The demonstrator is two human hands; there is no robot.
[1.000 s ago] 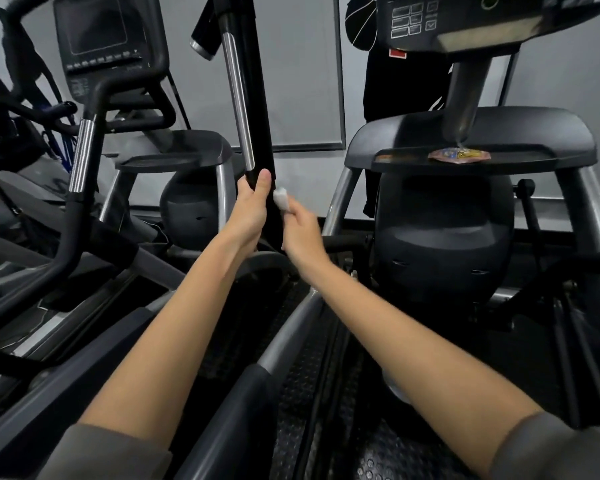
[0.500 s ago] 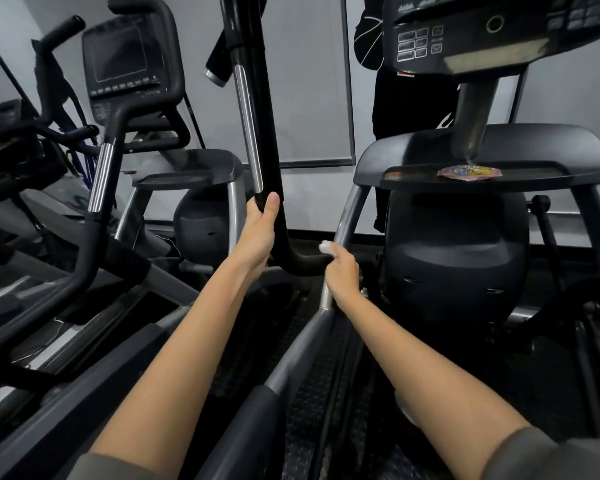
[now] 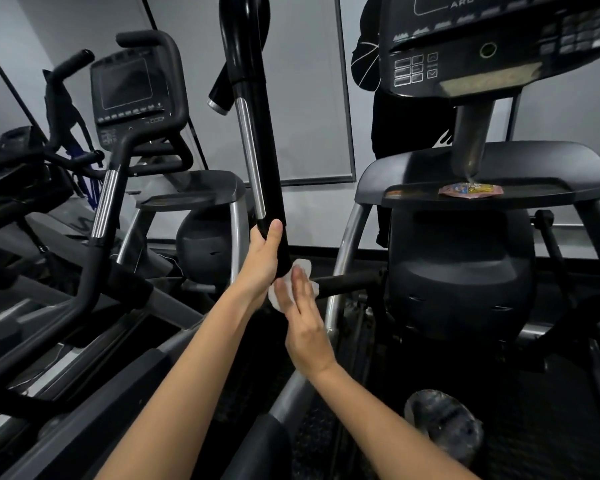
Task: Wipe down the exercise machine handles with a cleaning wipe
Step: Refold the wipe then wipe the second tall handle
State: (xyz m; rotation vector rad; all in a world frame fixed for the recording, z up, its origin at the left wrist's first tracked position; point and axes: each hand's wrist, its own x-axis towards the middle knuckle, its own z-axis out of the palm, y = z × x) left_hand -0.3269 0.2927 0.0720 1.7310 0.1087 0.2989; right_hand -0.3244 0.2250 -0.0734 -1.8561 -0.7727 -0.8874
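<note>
A tall black handle [image 3: 257,126] with a silver strip rises in the middle of the view. My left hand [image 3: 262,261] is wrapped around its lower end, thumb up along the front. Just below and right of it, my right hand [image 3: 303,323] presses a white cleaning wipe [image 3: 300,271] flat against the handle's bend, fingers stretched out. Most of the wipe is hidden behind my fingers. A black horizontal bar [image 3: 347,284] runs right from the bend toward the machine body.
The machine's console [image 3: 465,57] hangs at upper right above a black tray [image 3: 413,199] holding a coloured packet [image 3: 470,191]. A second machine with a screen [image 3: 127,86] stands at left. A person in black [image 3: 402,126] stands behind the console. A shoe [image 3: 444,422] rests on the pedal.
My right hand came back up from the silver rail to the handle's bend and opened flat over the wipe. My left hand stayed on the handle. The camera moved closer.
</note>
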